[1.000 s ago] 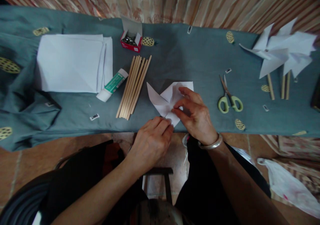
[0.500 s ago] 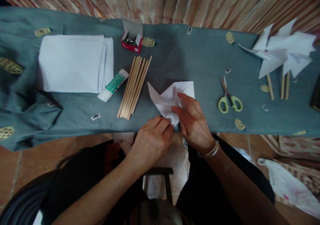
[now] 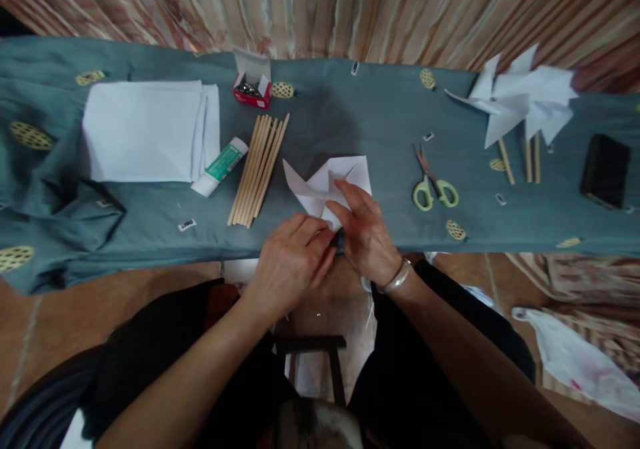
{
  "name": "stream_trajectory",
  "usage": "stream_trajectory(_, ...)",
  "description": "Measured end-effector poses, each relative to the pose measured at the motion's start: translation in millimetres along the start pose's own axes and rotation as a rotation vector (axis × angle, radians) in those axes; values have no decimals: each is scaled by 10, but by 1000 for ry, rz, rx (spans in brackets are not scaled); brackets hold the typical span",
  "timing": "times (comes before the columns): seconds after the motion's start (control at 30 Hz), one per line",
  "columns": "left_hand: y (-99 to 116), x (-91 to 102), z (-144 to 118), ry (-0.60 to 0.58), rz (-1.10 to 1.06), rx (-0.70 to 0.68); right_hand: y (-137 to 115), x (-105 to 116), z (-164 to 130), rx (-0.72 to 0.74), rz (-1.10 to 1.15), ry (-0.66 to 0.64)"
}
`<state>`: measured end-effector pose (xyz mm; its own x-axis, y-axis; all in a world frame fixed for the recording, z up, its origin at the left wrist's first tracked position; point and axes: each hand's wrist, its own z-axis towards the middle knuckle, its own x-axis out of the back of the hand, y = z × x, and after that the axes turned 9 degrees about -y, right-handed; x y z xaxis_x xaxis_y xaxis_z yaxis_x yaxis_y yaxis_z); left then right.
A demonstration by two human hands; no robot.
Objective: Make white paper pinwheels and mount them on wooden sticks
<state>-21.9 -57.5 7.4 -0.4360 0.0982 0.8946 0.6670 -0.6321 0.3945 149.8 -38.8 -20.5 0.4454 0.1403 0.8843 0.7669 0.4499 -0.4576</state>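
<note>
The left hand (image 3: 293,262) and right hand (image 3: 367,232) meet, fingers curled, pinching the near corner of a folded white paper pinwheel blank (image 3: 325,186) lying just beyond them on the grey-blue patterned cloth (image 3: 350,116). Left of it lie pale wooden sticks (image 3: 257,169); farther right, green-handled scissors (image 3: 433,186).

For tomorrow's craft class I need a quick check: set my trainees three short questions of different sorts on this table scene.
1. True or false: both hands are on the folded white paper.
2. What lies nearest the wooden sticks? A scissors, B glue stick, C phone.
3. Fill in: the scissors have ___ handles.

Key: 1 true: left hand and right hand touch it. 2 B, the glue stick. 3 green.
</note>
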Motion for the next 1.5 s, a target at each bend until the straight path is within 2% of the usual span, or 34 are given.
stream_trajectory(0.17, -22, -55, 0, -14, 84, 36, 73, 5, 48, -57, 17, 8)
stream_trajectory(0.4, -55, -64, -35, -33, 120, 62, 280, 32, 130, 28, 164, 12)
stream_trajectory(0.7, -81, -46, -19, -13, 124, 55, 54, -9, 123, -14, -22, -5)
stream_trajectory(0.87, -99, -49, -8, -40, 135, 70, 84, -46, 121, -19, 36, 14)
stream_trajectory(1.03, -122, -59, -11, -19, 148, 73, 291, 73, 178, 70, 178, 64)
stream_trajectory(1.17, -117, -47, -21, -24, 141, 82, 483, 178, 344, -82, 100, 168)
stream_trajectory(1.23, -112, -35, -26, -31, 137, 86, 557, 197, 453, -105, 53, 147)
stream_trajectory(1.33, -131, -19, -32, -19, 143, 78, 601, 216, 576, -57, -3, 67)
stream_trajectory(1.5, -285, 5, -33, 46, 170, 77, 535, 359, 517, -73, -59, 45)
